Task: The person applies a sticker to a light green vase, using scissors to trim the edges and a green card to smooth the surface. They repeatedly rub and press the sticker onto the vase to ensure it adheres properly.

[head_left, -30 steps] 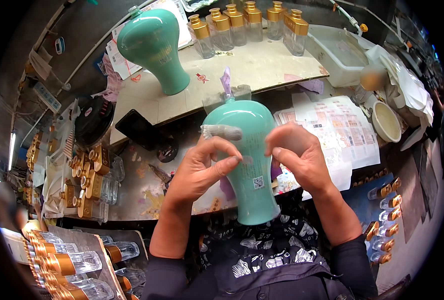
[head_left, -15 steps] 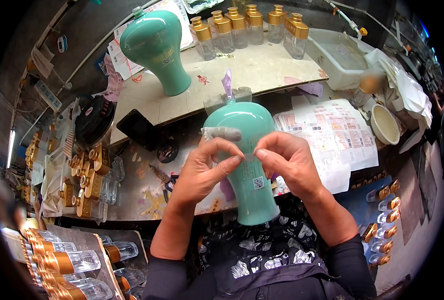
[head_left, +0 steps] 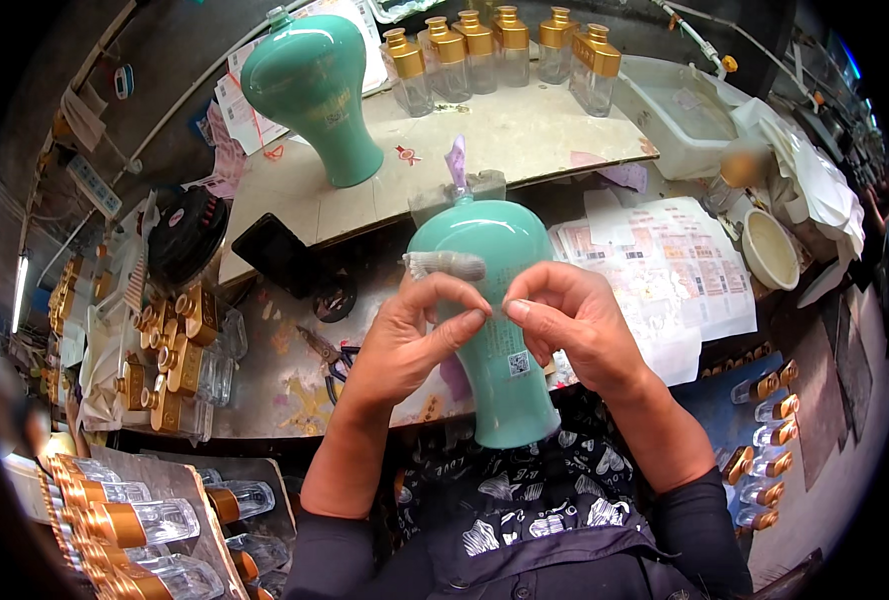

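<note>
A green glazed vase-shaped bottle (head_left: 480, 225) leans toward me, its base by my patterned apron, with a small square code on its side. My left hand (head_left: 420, 335) and my right hand (head_left: 570, 320) meet above its body, each with thumb and forefinger pinched together. Whatever lies between the fingertips is too small to make out. A grey ribbed cloth-like piece (head_left: 447, 265) sits along the upper side of my left hand; whether a finger is inside it, I cannot tell. Purple cloth (head_left: 456, 165) sticks up at the bottle's neck.
Another green bottle (head_left: 310, 90) stands on the raised board (head_left: 445, 135), near several gold-topped glass bottles (head_left: 510, 50). Printed sheets (head_left: 665, 265) lie right. Pliers (head_left: 325, 355) and a dark phone-like slab (head_left: 270, 250) are left. More gold-capped bottles (head_left: 140, 520) fill the lower left.
My right fingertips have shifted slightly left, closer to those of my left hand. The bottle and my left hand stay nearly in place.
</note>
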`<state>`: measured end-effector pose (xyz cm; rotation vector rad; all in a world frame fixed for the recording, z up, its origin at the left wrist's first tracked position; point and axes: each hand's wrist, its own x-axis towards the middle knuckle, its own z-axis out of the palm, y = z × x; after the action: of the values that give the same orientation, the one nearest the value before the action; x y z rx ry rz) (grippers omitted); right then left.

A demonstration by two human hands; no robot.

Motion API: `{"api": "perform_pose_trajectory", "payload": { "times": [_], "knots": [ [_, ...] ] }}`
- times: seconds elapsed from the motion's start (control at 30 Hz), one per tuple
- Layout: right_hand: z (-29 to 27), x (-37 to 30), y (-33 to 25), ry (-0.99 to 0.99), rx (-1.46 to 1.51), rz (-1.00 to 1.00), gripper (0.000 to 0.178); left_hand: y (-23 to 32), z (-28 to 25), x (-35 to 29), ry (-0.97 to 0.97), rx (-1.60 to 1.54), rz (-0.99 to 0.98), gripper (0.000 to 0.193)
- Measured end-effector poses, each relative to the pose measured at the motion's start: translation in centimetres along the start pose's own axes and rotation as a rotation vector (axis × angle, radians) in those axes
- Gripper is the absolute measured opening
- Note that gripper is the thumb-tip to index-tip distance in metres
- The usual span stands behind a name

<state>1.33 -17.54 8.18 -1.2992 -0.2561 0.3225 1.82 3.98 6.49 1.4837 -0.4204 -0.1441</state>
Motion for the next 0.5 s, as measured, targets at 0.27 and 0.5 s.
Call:
{"api": "perform_pose_trajectory", "payload": {
  "times": [0.27,0.5],
  "knots": [
    [-0.2,-0.4,-1.3,0.054,-0.317,-0.086,0.01,2.4,0.4,-0.2,0.112,0.282,0.014,0.029],
    [0.1,-0.5,-1.2,0.076,-0.583,-0.21,0.009,1.0,0.7,0.4,0.121,0.527,0.217,0.022]
  ]
}}
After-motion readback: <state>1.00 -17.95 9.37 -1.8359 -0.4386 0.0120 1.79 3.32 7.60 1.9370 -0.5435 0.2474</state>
